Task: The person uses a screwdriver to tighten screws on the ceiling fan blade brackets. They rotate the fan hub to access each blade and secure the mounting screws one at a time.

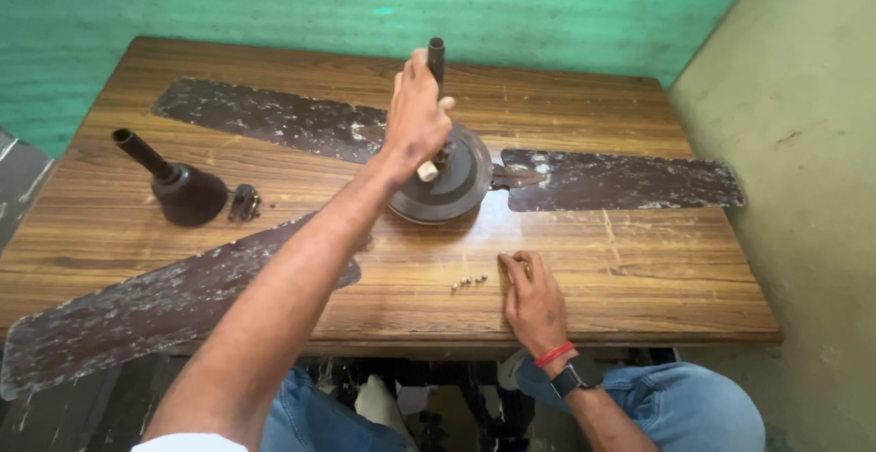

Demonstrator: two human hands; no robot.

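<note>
A dark brown ceiling fan lies on a wooden table (639, 270). Its round motor hub (461, 178) is in the middle, with a short rod (436, 53) standing up from it. My left hand (415, 114) reaches over the hub beside the rod, closed around a tool whose pale handle end (427, 171) sticks out below my fist. My right hand (532, 301), with a red band and a watch at the wrist, rests near the front edge, fingers curled down on the tabletop. A few small screws (467, 280) lie just left of it.
Three worn blades spread from the hub: far left (274, 119), right (620, 180) and front left (155, 311), the last overhanging the table edge. A dark cup-shaped cover with a rod (187, 192) and a small metal part (245, 203) sit at the left. Walls close in behind and right.
</note>
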